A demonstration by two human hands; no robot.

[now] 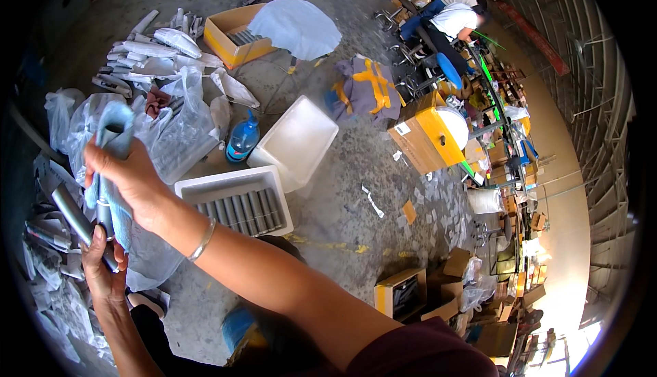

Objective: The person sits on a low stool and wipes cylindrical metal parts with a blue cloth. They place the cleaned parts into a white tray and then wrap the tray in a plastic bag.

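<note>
At the far left my right hand, a metal bangle on its wrist, closes round a light blue cloth. The cloth drapes along an upright metal tube, whose lower part shows below the fingers. Beneath it my left hand is closed round the lower ends of this tube and a second grey tube, which slants up to the left. Close to my right forearm is a white foam box holding a row of several grey tubes.
A white foam lid and a blue-liquid bottle stand by the box. Paper-wrapped bundles, plastic bags and a cardboard box lie beyond. Two people sit at a long cluttered bench on the right.
</note>
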